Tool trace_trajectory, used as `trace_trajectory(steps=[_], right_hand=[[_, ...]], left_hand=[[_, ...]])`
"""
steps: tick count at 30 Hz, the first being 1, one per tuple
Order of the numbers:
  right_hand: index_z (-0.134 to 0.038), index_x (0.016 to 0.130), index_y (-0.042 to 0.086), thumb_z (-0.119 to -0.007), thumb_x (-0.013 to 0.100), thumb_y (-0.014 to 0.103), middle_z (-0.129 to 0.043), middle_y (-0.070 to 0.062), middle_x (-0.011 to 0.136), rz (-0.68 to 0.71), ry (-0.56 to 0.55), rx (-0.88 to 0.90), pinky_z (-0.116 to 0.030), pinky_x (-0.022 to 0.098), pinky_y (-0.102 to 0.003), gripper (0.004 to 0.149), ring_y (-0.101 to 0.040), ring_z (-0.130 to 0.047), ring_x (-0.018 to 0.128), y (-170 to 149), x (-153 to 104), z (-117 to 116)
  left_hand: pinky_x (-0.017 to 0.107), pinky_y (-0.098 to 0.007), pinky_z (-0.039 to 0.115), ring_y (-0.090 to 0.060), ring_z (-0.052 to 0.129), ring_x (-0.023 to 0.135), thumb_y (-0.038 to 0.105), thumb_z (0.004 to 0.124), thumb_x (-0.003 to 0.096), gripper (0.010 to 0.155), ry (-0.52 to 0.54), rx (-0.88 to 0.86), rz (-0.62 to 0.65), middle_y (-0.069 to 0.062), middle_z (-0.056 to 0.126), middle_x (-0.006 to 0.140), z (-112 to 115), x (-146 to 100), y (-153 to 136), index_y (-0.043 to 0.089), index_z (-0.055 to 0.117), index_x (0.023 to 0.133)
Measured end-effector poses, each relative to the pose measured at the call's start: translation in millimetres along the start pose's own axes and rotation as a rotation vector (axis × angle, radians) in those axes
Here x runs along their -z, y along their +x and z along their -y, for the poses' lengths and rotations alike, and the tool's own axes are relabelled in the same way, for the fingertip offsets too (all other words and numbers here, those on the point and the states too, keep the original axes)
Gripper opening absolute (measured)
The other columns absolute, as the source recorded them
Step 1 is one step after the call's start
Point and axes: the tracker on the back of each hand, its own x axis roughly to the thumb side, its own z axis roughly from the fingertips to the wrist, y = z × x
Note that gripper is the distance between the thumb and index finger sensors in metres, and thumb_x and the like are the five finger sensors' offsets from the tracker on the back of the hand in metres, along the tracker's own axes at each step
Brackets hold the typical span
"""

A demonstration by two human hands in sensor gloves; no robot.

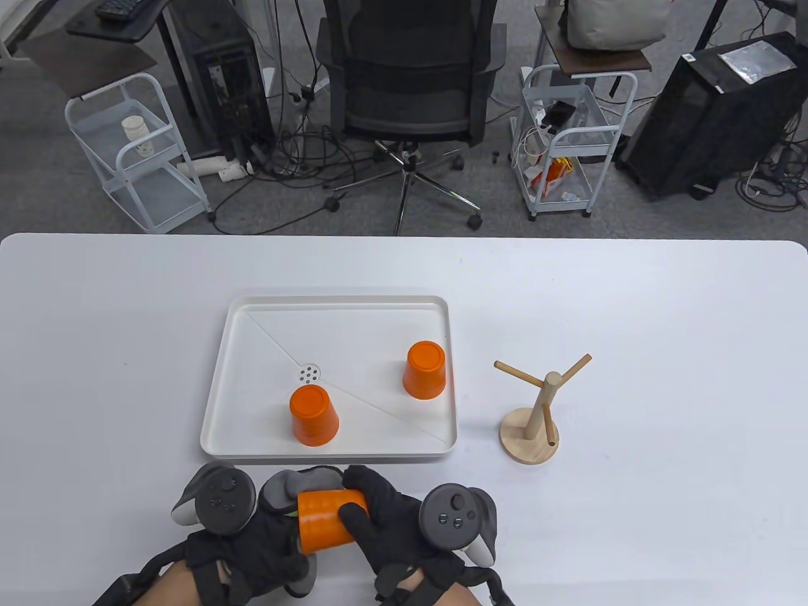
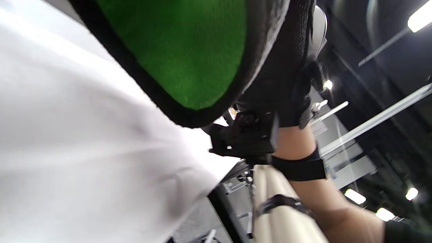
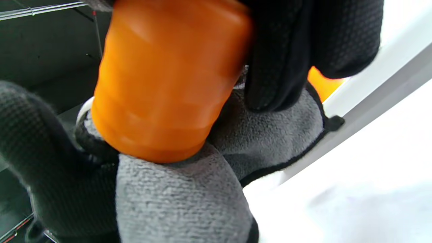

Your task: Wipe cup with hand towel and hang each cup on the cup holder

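A: Office floor behind, white table (image 1: 631, 303) up front. Table view: we see the right hand (image 1: 385, 514) wrapped around an orange cup (image 1: 325, 519) lying on its side, fingers curled over it. Left hand (image 1: 252, 543) is clamped on the grey hand towel (image 1: 284, 489), pressed against the cup's end.

B: Other cups?

A: Two more, upside down in the white tray (image 1: 218, 391) just beyond the grip: near cup (image 1: 313, 415) and far cup (image 1: 425, 369). Wooden cup holder (image 1: 536, 410) is beyond and right of the grip, nothing on its pegs.

B: Left wrist view?

A: Mostly blur. We get the towel's green side (image 2: 189, 47) with dark trim, over the table.

B: Right wrist view?

A: Held cup (image 3: 168, 77) fills it; black fingertips (image 3: 276, 57) over its side, grey towel (image 3: 236, 135) bunched under its rim.
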Motion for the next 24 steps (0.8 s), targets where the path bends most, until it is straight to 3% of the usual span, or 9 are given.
trace_trajectory(steps=[9,12,18,24], right_hand=[[-0.033,0.103,0.007,-0.058,0.052,0.054,-0.063,-0.026,0.097,0.073,0.019,-0.113,-0.072,0.060,-0.060,0.073,-0.040,-0.092,0.066,6.5,-0.7,-5.8],[-0.034,0.102,0.007,-0.058,0.052,0.054,-0.063,-0.026,0.097,0.084,0.016,-0.145,-0.073,0.060,-0.060,0.073,-0.039,-0.092,0.067,7.4,-0.6,-6.3],[-0.036,0.102,0.006,-0.059,0.052,0.055,-0.067,-0.027,0.094,0.050,0.002,-0.100,-0.076,0.057,-0.059,0.074,-0.038,-0.095,0.062,4.7,-0.2,-3.1],[-0.042,0.100,0.003,-0.058,0.051,0.057,-0.074,-0.027,0.089,-0.001,0.014,-0.021,-0.081,0.052,-0.056,0.074,-0.035,-0.099,0.053,-0.6,0.1,-2.1]], left_hand=[[0.067,-0.072,0.032,-0.052,0.024,0.104,0.082,0.029,0.0407,0.093,-0.086,-0.402,0.056,0.005,0.038,0.123,0.6,0.2,-26.7,0.027,0.039,0.115],[0.066,-0.072,0.032,-0.053,0.024,0.104,0.082,0.028,0.0420,0.093,-0.106,-0.457,0.077,0.004,0.038,0.124,0.5,0.5,-32.2,0.026,0.040,0.115],[0.069,-0.073,0.022,-0.051,0.017,0.106,0.080,0.043,0.0418,0.088,-0.071,-0.317,0.021,0.006,0.038,0.124,-1.3,1.0,-21.9,0.029,0.041,0.114],[0.072,-0.072,0.015,-0.046,0.011,0.109,0.077,0.055,0.0392,0.086,-0.050,0.009,-0.037,0.012,0.036,0.123,-1.3,-0.3,-3.0,0.033,0.042,0.112]])
